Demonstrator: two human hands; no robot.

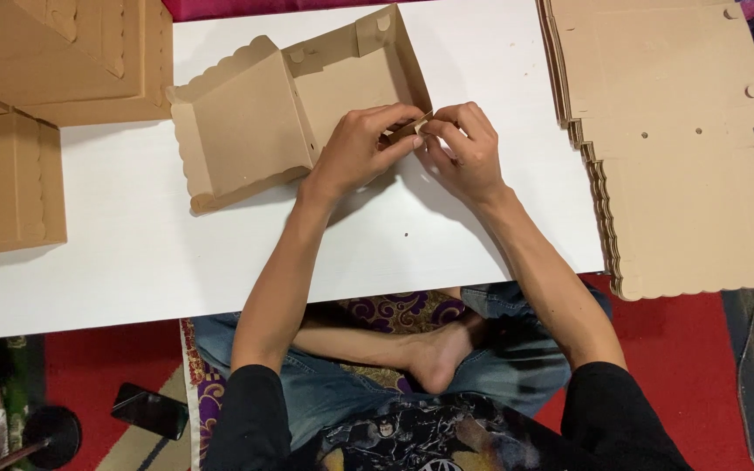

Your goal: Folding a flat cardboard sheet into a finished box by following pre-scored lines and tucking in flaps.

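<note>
A half-folded brown cardboard box [255, 122] with scalloped edges lies open on the white table [133, 244]. My left hand [355, 148] and my right hand [464, 148] meet at the box's near right corner. Both pinch a small cardboard corner flap [412, 128] between fingertips. The box's lid part lies flat to the left, its tray part stands with walls raised behind my hands.
A tall stack of flat scalloped cardboard blanks [674, 139] sits at the right, overhanging the table edge. Finished folded boxes [10, 174] are piled at the left and top left. A dark phone [150, 410] lies on the red carpet below the table.
</note>
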